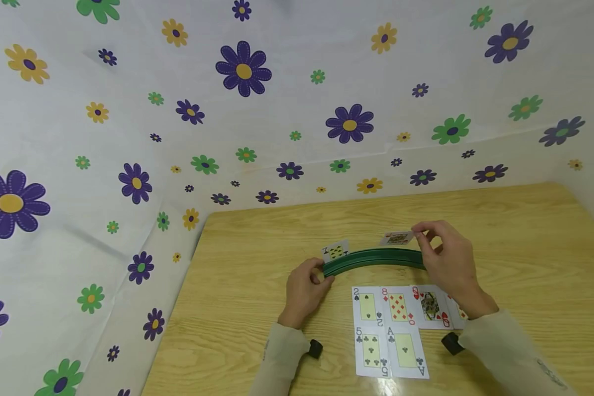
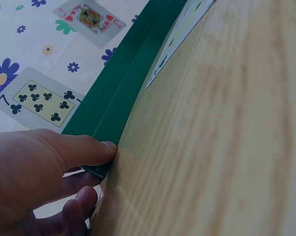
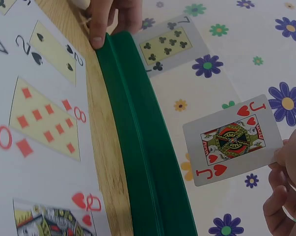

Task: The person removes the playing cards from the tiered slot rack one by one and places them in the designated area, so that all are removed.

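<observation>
The left hand (image 1: 304, 289) grips the left end of the curved green card holder (image 1: 376, 258), which stands on the wooden table (image 1: 524, 264). A seven of clubs (image 1: 335, 251) stands in the holder near this hand. The right hand (image 1: 447, 261) pinches a jack of hearts (image 3: 231, 140) just above the holder's right part. Five face-up cards (image 1: 396, 330) lie on the table in front of the holder; the right forearm covers part of them.

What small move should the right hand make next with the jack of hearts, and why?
Probably lower the jack of hearts into the slot of the green card holder. The right hand pinches it just above the holder, not yet in it, while the left hand steadies the holder's end, where the seven of clubs already stands.
</observation>
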Motion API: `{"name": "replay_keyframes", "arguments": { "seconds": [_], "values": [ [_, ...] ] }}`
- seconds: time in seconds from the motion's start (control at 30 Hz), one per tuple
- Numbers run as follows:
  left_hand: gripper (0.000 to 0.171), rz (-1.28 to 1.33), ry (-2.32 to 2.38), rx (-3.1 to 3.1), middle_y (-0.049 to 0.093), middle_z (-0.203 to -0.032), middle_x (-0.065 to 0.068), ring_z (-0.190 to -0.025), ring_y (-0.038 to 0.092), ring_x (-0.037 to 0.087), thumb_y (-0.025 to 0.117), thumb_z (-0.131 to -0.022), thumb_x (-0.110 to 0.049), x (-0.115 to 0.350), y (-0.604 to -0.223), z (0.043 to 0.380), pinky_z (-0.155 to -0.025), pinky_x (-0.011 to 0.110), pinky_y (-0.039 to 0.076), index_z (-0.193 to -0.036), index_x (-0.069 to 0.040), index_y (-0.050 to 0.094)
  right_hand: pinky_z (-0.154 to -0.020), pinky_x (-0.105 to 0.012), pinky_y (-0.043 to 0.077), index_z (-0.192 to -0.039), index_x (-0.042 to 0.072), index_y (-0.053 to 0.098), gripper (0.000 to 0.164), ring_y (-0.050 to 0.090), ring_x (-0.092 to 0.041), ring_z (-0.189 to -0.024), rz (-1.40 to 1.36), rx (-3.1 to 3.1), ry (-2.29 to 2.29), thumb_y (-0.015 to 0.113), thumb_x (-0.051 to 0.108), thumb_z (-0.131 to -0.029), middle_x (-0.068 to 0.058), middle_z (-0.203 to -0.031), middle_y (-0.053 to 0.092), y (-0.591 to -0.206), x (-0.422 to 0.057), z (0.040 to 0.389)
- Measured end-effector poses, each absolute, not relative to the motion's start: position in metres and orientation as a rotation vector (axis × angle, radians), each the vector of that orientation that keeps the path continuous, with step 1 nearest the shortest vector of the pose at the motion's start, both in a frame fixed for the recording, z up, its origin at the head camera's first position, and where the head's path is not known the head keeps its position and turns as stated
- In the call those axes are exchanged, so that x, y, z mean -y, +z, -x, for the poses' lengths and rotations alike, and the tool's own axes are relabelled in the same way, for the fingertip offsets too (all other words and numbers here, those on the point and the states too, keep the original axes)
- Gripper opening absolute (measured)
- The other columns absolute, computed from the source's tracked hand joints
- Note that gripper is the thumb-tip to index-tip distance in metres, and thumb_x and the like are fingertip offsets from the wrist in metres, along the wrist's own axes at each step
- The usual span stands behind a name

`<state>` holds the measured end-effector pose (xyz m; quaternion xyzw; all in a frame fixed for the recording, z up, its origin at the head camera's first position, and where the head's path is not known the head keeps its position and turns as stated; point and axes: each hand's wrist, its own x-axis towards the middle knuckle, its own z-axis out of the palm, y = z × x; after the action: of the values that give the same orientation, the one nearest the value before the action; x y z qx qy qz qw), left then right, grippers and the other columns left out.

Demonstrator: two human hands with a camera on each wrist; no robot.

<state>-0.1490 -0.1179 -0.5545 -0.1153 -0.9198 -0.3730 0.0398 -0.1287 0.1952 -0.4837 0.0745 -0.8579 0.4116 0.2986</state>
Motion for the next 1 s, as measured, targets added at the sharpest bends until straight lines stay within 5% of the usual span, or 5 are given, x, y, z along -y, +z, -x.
{"name": "replay_keyframes", "arguments": {
  "seconds": [1.0],
  "values": [
    [0.034,0.351,-1.171,2.802,0.080,-0.108,0.007,-0.066,0.052,-0.002,0.088,-0.094,-0.018,0.118,-0.555,0.149,-0.063,0.019,0.043,-0.124,-0.009,0.077,-0.068,-0.006,0.044,-0.112,-0.004,0.073,0.023,0.048,0.023,-0.098,-0.144,2.342,1.142,0.073,-0.016,-0.093,-0.017,-0.103,0.075,-0.506,-0.237,0.070]
  ]
}}
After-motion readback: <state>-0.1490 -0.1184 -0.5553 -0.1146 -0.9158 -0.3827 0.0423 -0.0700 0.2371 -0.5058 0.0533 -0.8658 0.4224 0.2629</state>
